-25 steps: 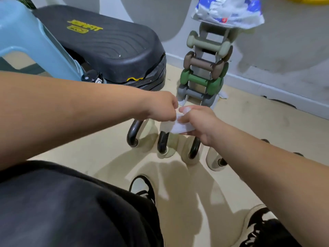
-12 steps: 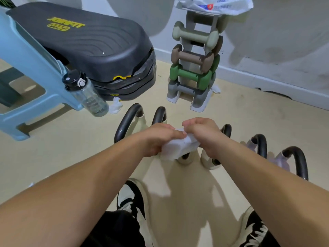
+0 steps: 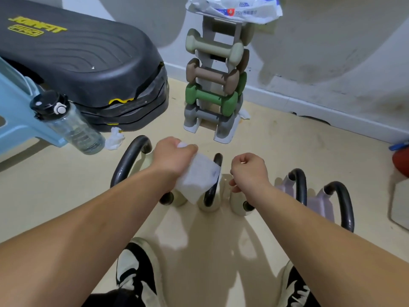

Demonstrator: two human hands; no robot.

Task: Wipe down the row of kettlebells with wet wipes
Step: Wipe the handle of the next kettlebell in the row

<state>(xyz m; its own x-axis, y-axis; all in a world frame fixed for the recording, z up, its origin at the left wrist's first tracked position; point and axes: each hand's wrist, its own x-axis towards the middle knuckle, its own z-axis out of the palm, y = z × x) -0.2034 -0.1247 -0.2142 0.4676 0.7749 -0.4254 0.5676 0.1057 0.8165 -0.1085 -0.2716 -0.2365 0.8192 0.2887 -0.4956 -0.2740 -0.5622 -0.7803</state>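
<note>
A row of kettlebells stands on the floor: cream ones with black handles (image 3: 128, 161) to the left and lavender ones (image 3: 321, 203) to the right. My left hand (image 3: 173, 157) grips a white wet wipe (image 3: 197, 179), which hangs against the handle of a middle cream kettlebell (image 3: 209, 191). My right hand (image 3: 249, 171) is curled in a fist just right of the wipe, apart from it, with nothing visible in it. It hovers over the neighbouring cream kettlebell (image 3: 239, 206), whose handle is hidden under my wrist.
A dumbbell rack (image 3: 213, 85) stands behind the row with a wipes pack (image 3: 240, 8) on top. At the left are a black step platform (image 3: 84, 60), a blue stool (image 3: 13, 122), a water bottle (image 3: 70, 127) and a crumpled wipe (image 3: 114, 138). My shoes (image 3: 135, 269) are below.
My hands have come apart: the right one let go of the wipe and moved right, while the left one keeps it. The wipe now hangs unfolded against a kettlebell handle.
</note>
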